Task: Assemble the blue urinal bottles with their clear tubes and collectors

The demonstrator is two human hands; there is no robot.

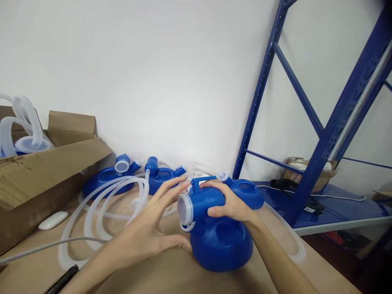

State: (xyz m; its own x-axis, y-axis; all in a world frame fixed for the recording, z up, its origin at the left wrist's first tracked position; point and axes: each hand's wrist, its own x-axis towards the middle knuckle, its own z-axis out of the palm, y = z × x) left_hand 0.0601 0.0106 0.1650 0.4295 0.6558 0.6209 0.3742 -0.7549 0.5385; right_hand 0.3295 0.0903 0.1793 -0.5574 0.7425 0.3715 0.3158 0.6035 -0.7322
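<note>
You seem to be steadying the blue bottle [222, 249] at the front of the desk [167, 281], right hand [232, 202] wrapped round its neck [203, 205], left hand [150, 228] spread wide and empty beside its white cap [185, 209], so the next move likely calls for a firm right grip.

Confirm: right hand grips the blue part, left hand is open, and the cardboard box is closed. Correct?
Not closed: the head view shows the box open, a flap raised and tubing sticking out. The right hand grips the blue part, and the left hand is open.
</note>
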